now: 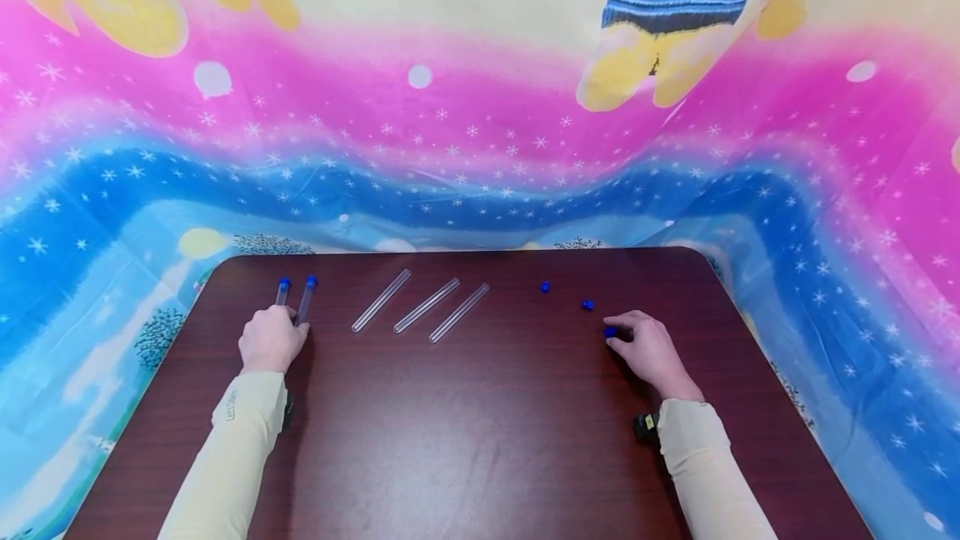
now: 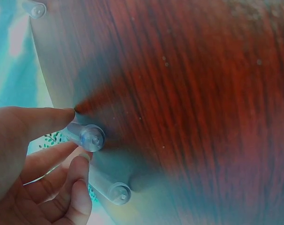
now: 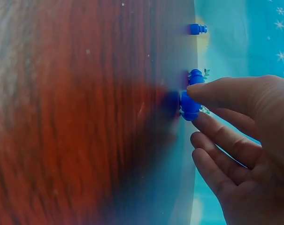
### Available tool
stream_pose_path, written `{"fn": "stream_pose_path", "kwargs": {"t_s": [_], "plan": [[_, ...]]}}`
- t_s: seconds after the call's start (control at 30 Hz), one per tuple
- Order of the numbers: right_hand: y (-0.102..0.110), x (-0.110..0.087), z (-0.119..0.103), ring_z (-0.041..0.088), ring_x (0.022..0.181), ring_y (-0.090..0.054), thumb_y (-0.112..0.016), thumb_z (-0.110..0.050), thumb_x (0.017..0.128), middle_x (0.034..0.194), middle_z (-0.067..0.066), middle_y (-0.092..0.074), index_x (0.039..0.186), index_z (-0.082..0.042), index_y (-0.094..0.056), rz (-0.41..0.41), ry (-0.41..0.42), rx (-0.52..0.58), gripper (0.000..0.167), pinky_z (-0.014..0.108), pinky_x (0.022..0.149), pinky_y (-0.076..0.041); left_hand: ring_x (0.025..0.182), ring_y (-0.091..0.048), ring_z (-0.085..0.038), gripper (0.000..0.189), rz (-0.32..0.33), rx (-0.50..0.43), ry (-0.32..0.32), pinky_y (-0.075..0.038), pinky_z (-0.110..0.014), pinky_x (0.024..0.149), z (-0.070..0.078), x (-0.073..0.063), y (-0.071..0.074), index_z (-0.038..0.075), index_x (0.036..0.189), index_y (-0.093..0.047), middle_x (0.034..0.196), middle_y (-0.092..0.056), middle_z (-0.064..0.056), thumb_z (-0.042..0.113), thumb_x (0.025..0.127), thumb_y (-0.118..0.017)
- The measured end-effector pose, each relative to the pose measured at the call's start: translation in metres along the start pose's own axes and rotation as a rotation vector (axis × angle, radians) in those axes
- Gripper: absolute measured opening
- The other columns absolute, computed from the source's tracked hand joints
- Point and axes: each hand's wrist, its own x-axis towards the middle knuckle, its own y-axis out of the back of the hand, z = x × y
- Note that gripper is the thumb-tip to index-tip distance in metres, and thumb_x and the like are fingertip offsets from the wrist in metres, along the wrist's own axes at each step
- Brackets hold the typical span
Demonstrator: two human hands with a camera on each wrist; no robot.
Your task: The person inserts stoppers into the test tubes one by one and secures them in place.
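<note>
At the left side of the table, my left hand (image 1: 272, 340) pinches a clear test tube (image 2: 92, 138) with a blue stopper (image 1: 311, 281) between thumb and fingers. Another stoppered test tube (image 1: 282, 293) lies right beside that hand, its lower part hidden in the head view. On the right, my right hand (image 1: 652, 352) has its thumb and forefinger on a loose blue stopper (image 3: 190, 104), pinching it at the tabletop. Two more blue stoppers, a nearer one (image 1: 587, 305) and a farther one (image 1: 545, 287), lie beyond that hand.
Three unstoppered glass test tubes, a left one (image 1: 381, 301), a middle one (image 1: 426, 306) and a right one (image 1: 459, 313), lie slanted at the table's back middle. A patterned cloth (image 1: 480, 140) hangs behind the dark wooden table (image 1: 465, 440) and along its sides.
</note>
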Motion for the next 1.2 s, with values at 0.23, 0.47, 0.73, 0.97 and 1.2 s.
{"fn": "stream_pose_path", "kwargs": {"t_s": [0.23,0.47,0.73,0.97,1.2], "plan": [[-0.0031,0.0029,-0.0005,0.043,0.112,-0.058,-0.074,-0.002,0.092,0.124,0.023,-0.061,0.123,0.000,-0.072,-0.018,0.021,-0.039,0.031,0.058,0.094,-0.048,0.077,-0.065,-0.046,0.038,0.004,-0.005,0.003,-0.052,-0.059,0.065,0.0002,-0.0011,0.0008,-0.007,0.117,-0.068,0.093,-0.068,-0.029,0.023,0.094,-0.071],[-0.0047,0.0031,0.0005,0.044,0.113,-0.056,-0.074,-0.002,0.092,0.122,0.022,-0.061,0.122,0.000,-0.072,-0.013,0.027,-0.051,0.030,0.059,0.095,-0.047,0.076,-0.065,-0.045,0.041,0.010,-0.015,0.007,-0.054,-0.059,0.067,0.0015,-0.0033,0.0031,-0.009,0.118,-0.067,0.091,-0.068,-0.028,0.024,0.094,-0.071],[-0.0047,0.0030,0.0006,0.043,0.113,-0.056,-0.074,-0.003,0.092,0.124,0.022,-0.060,0.122,-0.001,-0.073,-0.015,0.018,-0.048,0.030,0.058,0.094,-0.047,0.072,-0.066,-0.041,0.043,0.000,-0.030,0.004,-0.054,-0.056,0.066,0.0006,-0.0028,0.0025,-0.009,0.119,-0.065,0.073,-0.067,-0.015,0.027,0.095,-0.070],[-0.0034,0.0025,0.0004,0.044,0.115,-0.056,-0.074,-0.003,0.092,0.124,0.022,-0.060,0.123,-0.001,-0.072,-0.017,0.000,-0.039,0.031,0.059,0.096,-0.046,0.071,-0.065,-0.039,0.048,-0.029,-0.035,0.010,-0.054,-0.054,0.064,0.0007,-0.0029,0.0025,-0.009,0.123,-0.063,0.064,-0.065,-0.008,0.030,0.096,-0.070],[-0.0045,0.0024,0.0025,0.043,0.115,-0.056,-0.075,-0.003,0.092,0.124,0.022,-0.060,0.123,-0.001,-0.073,-0.015,-0.002,-0.036,0.031,0.059,0.096,-0.046,0.072,-0.064,-0.040,0.051,-0.026,-0.038,0.009,-0.054,-0.055,0.065,0.0013,-0.0036,0.0031,-0.010,0.125,-0.062,0.073,-0.067,-0.014,0.032,0.095,-0.071]]}}
